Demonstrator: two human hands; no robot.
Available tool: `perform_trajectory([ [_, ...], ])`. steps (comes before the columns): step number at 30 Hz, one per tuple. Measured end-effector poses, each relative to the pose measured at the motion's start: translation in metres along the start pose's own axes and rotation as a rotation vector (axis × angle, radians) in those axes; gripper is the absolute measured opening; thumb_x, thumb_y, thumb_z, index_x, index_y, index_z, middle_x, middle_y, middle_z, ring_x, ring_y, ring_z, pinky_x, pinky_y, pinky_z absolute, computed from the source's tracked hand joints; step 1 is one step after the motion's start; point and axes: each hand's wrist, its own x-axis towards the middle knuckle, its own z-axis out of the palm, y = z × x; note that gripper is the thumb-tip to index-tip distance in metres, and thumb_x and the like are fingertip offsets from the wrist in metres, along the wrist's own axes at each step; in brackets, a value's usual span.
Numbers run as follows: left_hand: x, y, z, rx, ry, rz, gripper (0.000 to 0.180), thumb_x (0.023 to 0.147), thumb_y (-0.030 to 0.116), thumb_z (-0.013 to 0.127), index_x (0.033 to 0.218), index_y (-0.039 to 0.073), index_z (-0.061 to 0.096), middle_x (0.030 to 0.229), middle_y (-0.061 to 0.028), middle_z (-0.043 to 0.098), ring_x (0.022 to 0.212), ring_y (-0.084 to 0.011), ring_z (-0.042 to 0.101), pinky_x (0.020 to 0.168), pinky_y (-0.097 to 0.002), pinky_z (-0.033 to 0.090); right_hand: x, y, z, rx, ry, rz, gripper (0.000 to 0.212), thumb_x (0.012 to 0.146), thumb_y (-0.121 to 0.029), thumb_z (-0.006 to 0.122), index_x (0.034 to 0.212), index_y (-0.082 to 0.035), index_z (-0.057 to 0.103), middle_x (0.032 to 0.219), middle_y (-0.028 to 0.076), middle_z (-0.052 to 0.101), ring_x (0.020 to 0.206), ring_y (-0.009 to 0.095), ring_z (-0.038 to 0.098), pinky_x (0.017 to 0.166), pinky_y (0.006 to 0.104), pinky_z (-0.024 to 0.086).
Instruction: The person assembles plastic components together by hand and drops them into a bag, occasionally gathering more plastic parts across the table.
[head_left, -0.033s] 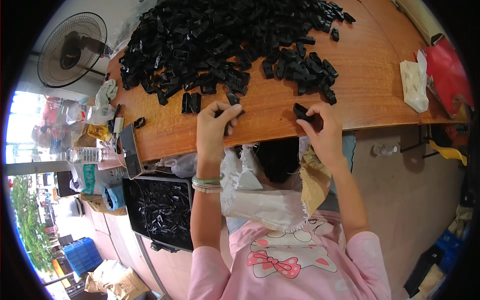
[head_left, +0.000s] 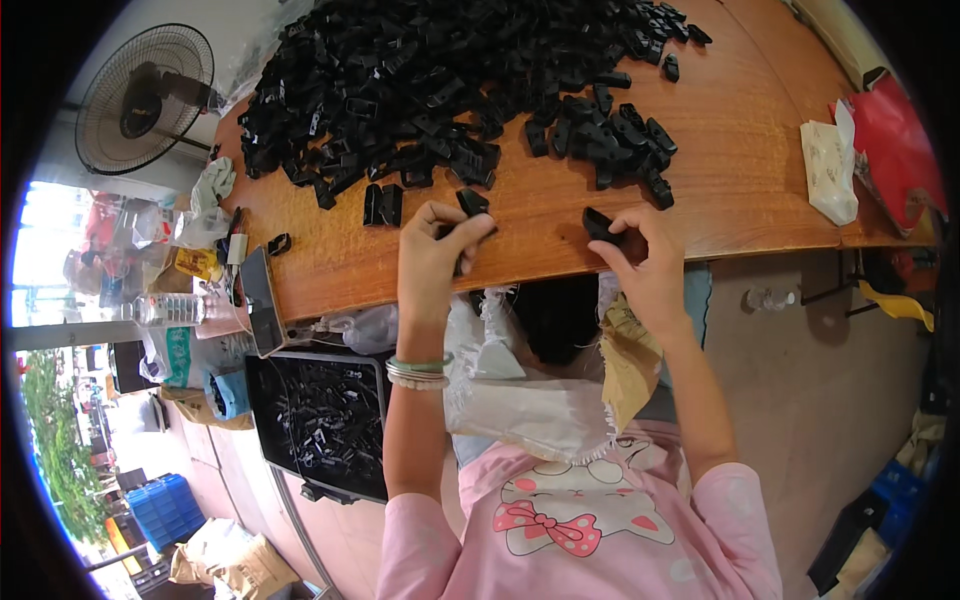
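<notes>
Near the table's front edge, my left hand [head_left: 438, 250] is closed around a small black plastic part [head_left: 472, 203], pinched between thumb and fingers; its lower portion is hidden by them. To the right, my right hand [head_left: 648, 250] pinches a second black plastic part [head_left: 599, 224], which tilts away from the fingertips. The two parts are apart from each other. Beyond both hands a large heap of similar black parts [head_left: 400, 95] covers the far side of the table. A smaller cluster of black parts [head_left: 612, 135] lies just beyond my right hand.
Two black parts [head_left: 382, 205] lie on the wooden table [head_left: 740, 150] beside my left hand. A phone-like slab [head_left: 263, 303] leans at the left edge. Below stands a black bin [head_left: 318, 420] of small parts. A red bag [head_left: 890, 150] is at right, a fan [head_left: 145, 100] far left.
My left hand has shifted slightly to the right with its black part. My right hand's part has tilted a little; that hand has barely moved.
</notes>
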Motion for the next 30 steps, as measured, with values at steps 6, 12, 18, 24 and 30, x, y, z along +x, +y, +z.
perform_trajectory([
  [6, -0.03, 0.005, 0.029, -0.025, -0.09, 0.039, 0.04, 0.075, 0.0, 0.07, 0.11, -0.008, 0.051, 0.081, -0.008, 0.059, 0.056, -0.0101, 0.055, 0.048, -0.0201, 0.046, 0.0, -0.031, 0.019, 0.65, -0.034, 0.131, 0.015, 0.077, 0.002, 0.068, 0.089, -0.001, 0.06, 0.089, 0.004, 0.06, 0.072, 0.007, 0.057, 0.061, 0.021, 0.046],
  [12, -0.038, 0.013, 0.031, -0.001, -0.251, 0.071, 0.028, 0.079, -0.001, 0.066, 0.104, -0.01, 0.059, 0.081, -0.011, 0.064, 0.064, -0.0146, 0.063, 0.053, -0.0215, 0.051, 0.007, -0.033, 0.018, 0.443, -0.106, -0.092, 0.014, 0.074, 0.004, 0.066, 0.086, -0.001, 0.062, 0.093, 0.008, 0.062, 0.08, 0.018, 0.059, 0.068, 0.028, 0.047],
  [18, -0.052, 0.016, 0.031, 0.173, -0.197, 0.141, 0.031, 0.083, 0.001, 0.063, 0.113, -0.004, 0.057, 0.078, -0.0091, 0.065, 0.055, -0.0104, 0.06, 0.047, -0.0203, 0.044, 0.002, -0.036, 0.019, 0.349, -0.1, -0.227, 0.019, 0.075, 0.003, 0.065, 0.094, -0.002, 0.064, 0.103, 0.011, 0.06, 0.09, 0.021, 0.057, 0.073, 0.029, 0.047],
  [24, -0.064, 0.001, 0.049, 0.248, -0.052, 0.379, 0.031, 0.084, 0.0, 0.062, 0.114, -0.001, 0.056, 0.076, -0.0079, 0.064, 0.052, -0.0074, 0.056, 0.046, -0.0211, 0.043, -0.006, -0.033, 0.025, 0.633, -0.145, 0.082, 0.032, 0.082, 0.001, 0.06, 0.113, -0.001, 0.058, 0.102, 0.013, 0.058, 0.091, 0.02, 0.059, 0.075, 0.0273, 0.047],
  [30, -0.078, -0.003, 0.059, 0.273, 0.043, 0.368, 0.025, 0.083, 0.003, 0.064, 0.107, 0.001, 0.057, 0.08, -0.01, 0.066, 0.052, -0.012, 0.058, 0.051, -0.0225, 0.045, -0.013, -0.041, 0.014, 0.387, -0.082, 0.027, 0.026, 0.081, 0.001, 0.059, 0.107, 0.0, 0.06, 0.097, 0.012, 0.059, 0.084, 0.02, 0.059, 0.071, 0.0274, 0.048],
])
